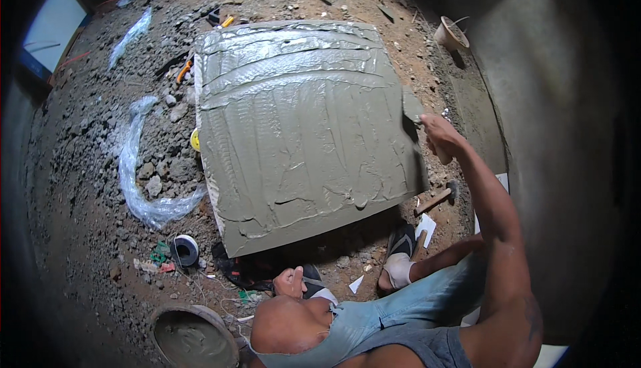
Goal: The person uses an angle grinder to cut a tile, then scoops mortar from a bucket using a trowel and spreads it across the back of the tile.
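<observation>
A large rectangular tile or slab (201,128) lies in front of me, its top coated with wet grey mortar (307,134) in ridges and smears. At the slab's right edge my right hand (443,134) is closed round the handle of a trowel (412,106), whose mortar-covered blade touches that edge. My left hand (290,282) rests beside my bent knee, fingers curled, with nothing visible in them. A bucket of grey mortar (193,338) stands at the lower left, near my knee.
A hammer (435,202) lies right of the slab. Beyond it are another trowel (386,13) and a tilted bucket (451,34). On the rubble at left are clear plastic wrap (133,174), orange-handled pliers (183,72), a yellow round thing (194,140) and a dark spool (185,250).
</observation>
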### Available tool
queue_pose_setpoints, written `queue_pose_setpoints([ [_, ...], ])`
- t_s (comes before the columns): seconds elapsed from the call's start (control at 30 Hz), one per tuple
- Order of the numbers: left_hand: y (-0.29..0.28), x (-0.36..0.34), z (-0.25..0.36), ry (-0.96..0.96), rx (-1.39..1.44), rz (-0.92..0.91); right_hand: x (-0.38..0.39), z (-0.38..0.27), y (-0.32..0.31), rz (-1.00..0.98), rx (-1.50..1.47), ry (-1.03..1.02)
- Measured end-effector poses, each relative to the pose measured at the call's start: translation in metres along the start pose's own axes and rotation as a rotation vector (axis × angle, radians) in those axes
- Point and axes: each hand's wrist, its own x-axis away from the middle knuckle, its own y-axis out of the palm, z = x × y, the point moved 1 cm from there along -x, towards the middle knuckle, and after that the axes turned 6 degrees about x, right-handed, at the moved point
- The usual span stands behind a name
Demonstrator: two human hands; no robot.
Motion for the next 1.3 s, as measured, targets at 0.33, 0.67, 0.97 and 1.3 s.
queue_pose_setpoints([
  [0.33,-0.001,0.002,0.004,0.024,-0.090,0.058,0.091,-0.171,0.145,-0.423,0.247,-0.740],
  [0.67,0.006,-0.001,-0.002,0.009,-0.035,0.062,0.104,-0.133,0.150,-0.196,0.397,-0.807],
  [0.97,0.005,-0.004,0.005,-0.033,-0.057,0.017,0.065,0.058,0.041,-0.015,0.033,0.083],
  [1.3,0.005,-0.003,0.007,-0.039,-0.140,0.025,0.176,-0.117,0.204,-0.482,0.317,-0.660],
])
